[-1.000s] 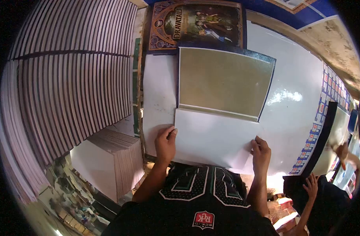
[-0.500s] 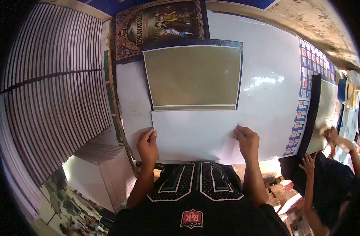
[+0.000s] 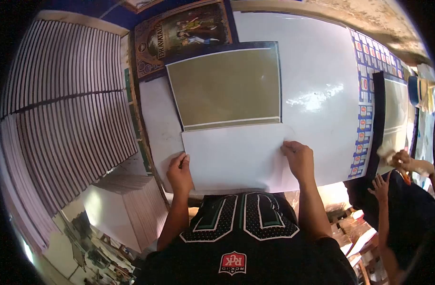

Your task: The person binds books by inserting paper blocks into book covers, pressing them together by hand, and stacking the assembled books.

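A white board (image 3: 234,159) lies in front of me, its far edge against the near edge of a tan panel with a dark blue border (image 3: 224,88). My left hand (image 3: 180,173) pinches the board's left edge between thumb and fingers. On the opposite side, my right hand (image 3: 298,159) grips the right edge, fingers closed. Whether the board rests flat on the white tabletop (image 3: 317,57) or is slightly raised, I cannot tell.
A dark printed cover (image 3: 184,35) lies beyond the tan panel. Long stacks of boards (image 3: 70,61) stand at left, with a white stack (image 3: 117,209) below them. At right, another person's hand (image 3: 402,161) works over a second dark-bordered panel (image 3: 395,107).
The view has tilted a little, shifting the table scene. Both my hands keep their grip on the white board's edges. The other person's hand has moved slightly over the panel at right.
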